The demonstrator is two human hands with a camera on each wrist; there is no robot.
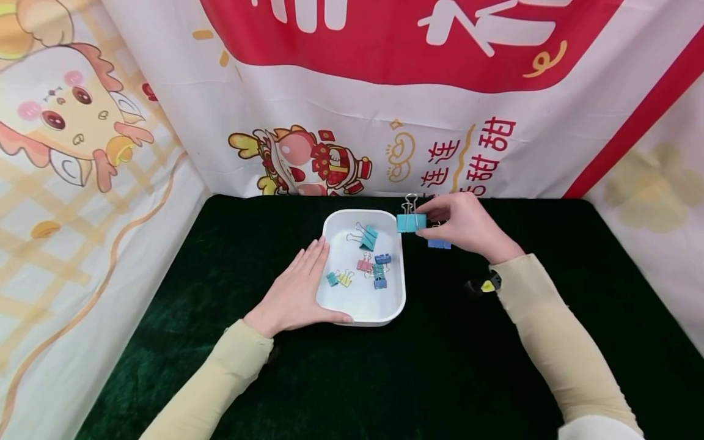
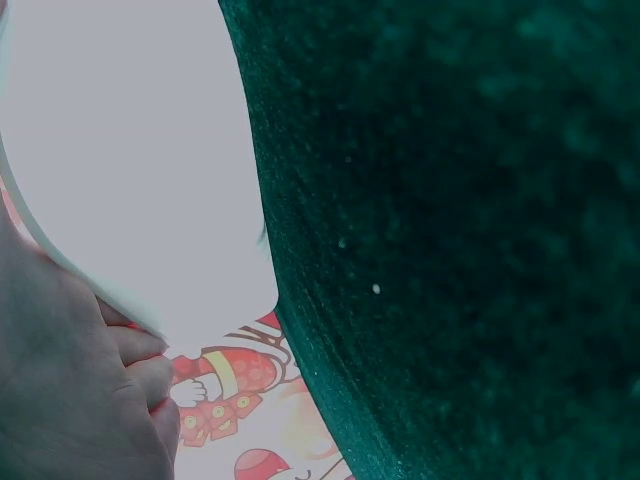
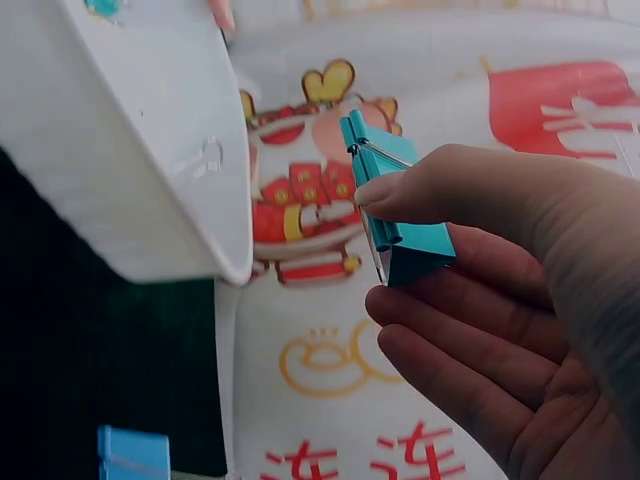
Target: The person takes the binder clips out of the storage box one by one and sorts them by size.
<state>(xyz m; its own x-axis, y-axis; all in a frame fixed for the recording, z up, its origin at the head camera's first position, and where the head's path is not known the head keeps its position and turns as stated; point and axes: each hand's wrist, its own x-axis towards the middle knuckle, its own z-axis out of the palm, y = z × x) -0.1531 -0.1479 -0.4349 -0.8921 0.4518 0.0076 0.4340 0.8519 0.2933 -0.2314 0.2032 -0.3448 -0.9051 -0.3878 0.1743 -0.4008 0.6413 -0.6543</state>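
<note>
My right hand (image 1: pixel 467 223) pinches a large turquoise binder clip (image 1: pixel 411 222) between thumb and fingers, beside the far right corner of a white tray (image 1: pixel 352 305). The right wrist view shows the thumb pressed on the turquoise binder clip (image 3: pixel 420 240). My left hand (image 1: pixel 299 290) lies along the tray's left side with straight fingers, its thumb on the near rim. Inside the tray sit a teal binder clip (image 1: pixel 367 237), a pink one (image 1: pixel 365 264), a yellow one (image 1: pixel 345 278) and several small blue and teal ones (image 1: pixel 380 275).
A blue binder clip (image 1: pixel 439 243) lies on the dark green cloth (image 1: pixel 341 385) right of the tray, partly hidden by the right hand. Printed fabric hangs (image 1: pixel 330 104) behind and at both sides of the table.
</note>
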